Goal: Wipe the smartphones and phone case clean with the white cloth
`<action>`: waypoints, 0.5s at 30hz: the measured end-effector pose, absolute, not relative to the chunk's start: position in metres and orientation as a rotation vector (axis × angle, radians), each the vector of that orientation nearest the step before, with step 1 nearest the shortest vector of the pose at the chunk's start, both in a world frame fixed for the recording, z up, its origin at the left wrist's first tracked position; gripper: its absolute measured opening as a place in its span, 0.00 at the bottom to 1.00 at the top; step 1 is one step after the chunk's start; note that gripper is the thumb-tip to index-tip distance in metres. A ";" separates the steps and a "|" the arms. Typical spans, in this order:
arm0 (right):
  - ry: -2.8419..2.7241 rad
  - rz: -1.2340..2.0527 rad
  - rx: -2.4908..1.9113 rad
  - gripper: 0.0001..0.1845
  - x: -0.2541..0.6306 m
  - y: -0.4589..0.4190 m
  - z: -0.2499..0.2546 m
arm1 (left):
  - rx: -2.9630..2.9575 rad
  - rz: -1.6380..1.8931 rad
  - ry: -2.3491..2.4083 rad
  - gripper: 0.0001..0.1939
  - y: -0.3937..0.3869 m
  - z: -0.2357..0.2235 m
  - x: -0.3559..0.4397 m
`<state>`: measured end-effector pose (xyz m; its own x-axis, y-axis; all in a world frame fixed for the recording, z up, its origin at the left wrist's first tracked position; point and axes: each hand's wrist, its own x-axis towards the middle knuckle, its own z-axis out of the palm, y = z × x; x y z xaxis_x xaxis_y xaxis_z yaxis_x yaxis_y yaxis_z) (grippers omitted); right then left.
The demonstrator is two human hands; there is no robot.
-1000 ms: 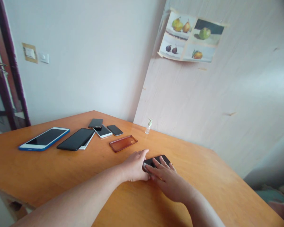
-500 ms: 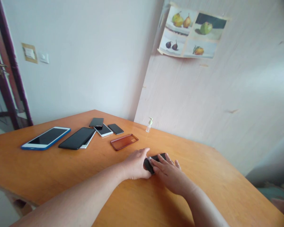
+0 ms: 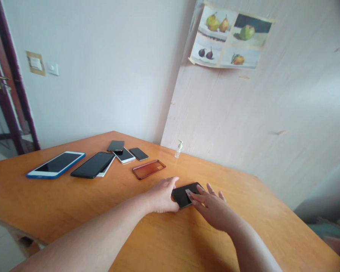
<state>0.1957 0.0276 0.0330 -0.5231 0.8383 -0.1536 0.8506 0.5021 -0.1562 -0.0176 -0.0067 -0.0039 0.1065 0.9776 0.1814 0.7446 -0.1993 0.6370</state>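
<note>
A black smartphone (image 3: 181,197) lies flat on the wooden table, its dark screen facing up. My left hand (image 3: 163,195) grips its left end, thumb at the near edge and fingers at the far edge. Over the phone's right part is my right hand (image 3: 214,207), pinching a small whitish wipe or cloth (image 3: 188,194) against the screen between thumb and forefinger. Its other fingers are spread and raised. Part of the phone's right end is hidden by this hand. Beyond my left hand rests a translucent reddish-brown phone case (image 3: 149,170).
Further left lie a blue-cased tablet (image 3: 56,164), a black tablet (image 3: 93,165) overlapping a white item, and several phones, among them a white-edged phone (image 3: 125,155) and a small dark phone (image 3: 138,153). A clear pump bottle (image 3: 178,151) stands near the table's back edge.
My right hand has slid slightly right with the wipe, uncovering more of the phone's screen, and its fingers have lifted. My left hand stays on the phone's left end.
</note>
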 end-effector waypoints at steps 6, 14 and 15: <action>2.768 -0.455 1.208 0.24 0.194 0.016 0.041 | 2.006 0.851 1.685 0.44 -0.003 -0.008 -0.019; 2.708 -0.440 1.334 0.24 0.199 0.016 0.047 | 2.052 0.852 1.689 0.42 -0.003 -0.008 -0.019; 2.722 -0.468 1.266 0.25 0.199 0.014 0.046 | 2.050 0.852 1.694 0.41 -0.003 -0.008 -0.019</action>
<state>0.1985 0.0141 0.0462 -0.6482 0.7288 -0.2207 0.7606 0.6063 -0.2320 -0.0187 -0.0028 -0.0083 0.1059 0.9681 0.2270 0.7594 -0.2261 0.6101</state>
